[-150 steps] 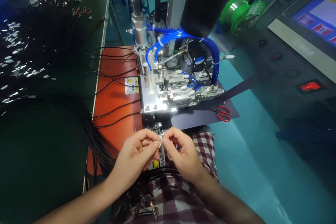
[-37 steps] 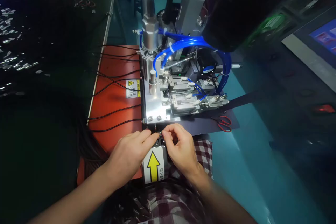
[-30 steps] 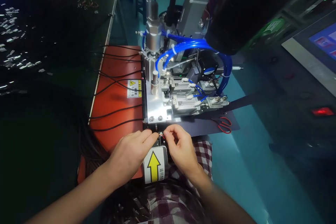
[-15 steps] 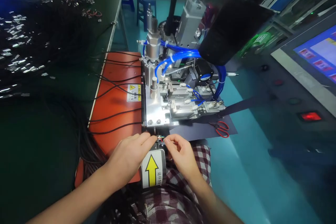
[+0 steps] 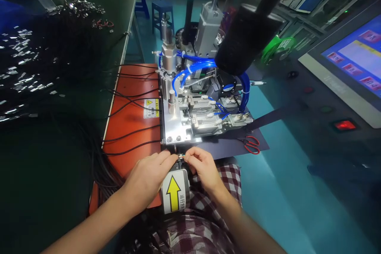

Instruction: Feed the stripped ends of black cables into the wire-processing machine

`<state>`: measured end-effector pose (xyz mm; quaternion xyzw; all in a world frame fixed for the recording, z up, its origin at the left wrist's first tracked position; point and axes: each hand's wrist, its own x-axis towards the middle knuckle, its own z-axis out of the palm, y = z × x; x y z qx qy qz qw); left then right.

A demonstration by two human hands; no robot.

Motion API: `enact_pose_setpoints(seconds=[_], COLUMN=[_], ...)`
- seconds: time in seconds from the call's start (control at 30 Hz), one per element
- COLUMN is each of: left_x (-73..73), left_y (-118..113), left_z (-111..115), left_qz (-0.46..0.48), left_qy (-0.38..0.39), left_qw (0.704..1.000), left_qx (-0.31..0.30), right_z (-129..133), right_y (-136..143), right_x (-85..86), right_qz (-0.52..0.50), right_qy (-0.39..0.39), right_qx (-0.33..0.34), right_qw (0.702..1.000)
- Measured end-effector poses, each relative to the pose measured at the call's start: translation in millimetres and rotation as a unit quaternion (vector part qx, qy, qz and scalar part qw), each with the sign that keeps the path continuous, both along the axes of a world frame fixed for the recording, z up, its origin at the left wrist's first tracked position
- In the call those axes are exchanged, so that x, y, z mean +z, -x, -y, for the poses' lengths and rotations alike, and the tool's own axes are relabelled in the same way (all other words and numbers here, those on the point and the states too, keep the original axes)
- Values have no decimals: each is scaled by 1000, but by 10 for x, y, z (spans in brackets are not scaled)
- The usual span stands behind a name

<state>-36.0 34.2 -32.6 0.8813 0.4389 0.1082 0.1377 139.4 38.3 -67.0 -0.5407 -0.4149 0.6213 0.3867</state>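
Note:
My left hand (image 5: 150, 174) lies over the near edge of the orange plate, fingers together and bent, the tips closed at a small metal connector (image 5: 180, 156). From the right, my right hand (image 5: 203, 166) pinches thin coloured wires at the connector's other side with thumb and forefinger. The fingers partly hide both connector and wires. Just below the fingertips is a black fixture (image 5: 177, 165), and nearer me a white label with a yellow arrow (image 5: 174, 191). The metal machine (image 5: 175, 127) stands directly beyond my hands.
Black cables (image 5: 133, 130) run across the orange plate (image 5: 127, 115) to the machine. Red-handled scissors (image 5: 252, 145) lie on the dark sheet at right. Cables with shiny ends (image 5: 20, 51) pile up at left. A screen panel (image 5: 354, 59) stands at right; a black cylinder (image 5: 241, 39) hangs above.
My right hand has moved slightly left and up, closer to my left fingertips. The coloured wires between the hands show less now. The camera view has shifted a little.

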Motion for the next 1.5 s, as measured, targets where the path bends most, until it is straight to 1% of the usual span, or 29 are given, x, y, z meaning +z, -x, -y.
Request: enact_pose_setpoints(seconds=[0.03,0.1,0.2,0.27,0.37,0.43,0.5,0.6,0.67,0.77,0.83,0.93,1.0,1.07,1.17,1.27,1.4,1.5], left_x=[0,1,4,7,11,14,17,21,22,19,13,4,4,14,40,58,54,77], left_y=[-2,-4,-2,1,4,5,6,9,8,5,4,9,13,16,13,10,22,24], left_z=[-2,-4,-1,3,9,14,19,23,21,14,12,14,17,19,20,18,9,17], left_qz=[-1,-6,-10,-8,-7,-13,-18,-19,-16,-14,-19,-28,-31,-36,-46,-51,-43,-48], left_qy=[2,8,9,-1,-17,-21,-21,-21,-26,-48,-64,-77,-73,-61,-39,-25,-11,-27], left_qw=[1000,1000,1000,1000,1000,1000,1000,1000,1000,999,998,997,997,997,998,998,999,998], left_qx=[0,0,5,11,13,7,5,6,6,5,5,4,4,9,14,15,12,12], right_z=[-7,-17,-24,-21,-2,15,27,28,23,18,15,-2,-25,-51,-77,-64,-18,-17], right_y=[5,2,-51,-100,-119,-71,11,117,142,118,92,75,75,71,36,-6,5,43], right_x=[-35,-75,-75,-54,-10,17,34,35,28,13,2,-11,-16,-21,-32,-51,-61,-52], right_qz=[-20,-28,-26,-17,47,107,153,195,201,175,136,21,-46,-79,-106,-112,-90,-75], right_qy=[12,14,14,10,-36,-76,-99,-123,-139,-138,-115,-28,33,69,98,98,60,38], right_qx=[-5,-9,4,1,-20,-10,3,-19,-35,-43,-52,-69,-69,-55,-25,-21,-39,-38], right_qw=[1000,999,1000,1000,998,991,983,973,969,974,983,997,996,993,989,989,993,996])
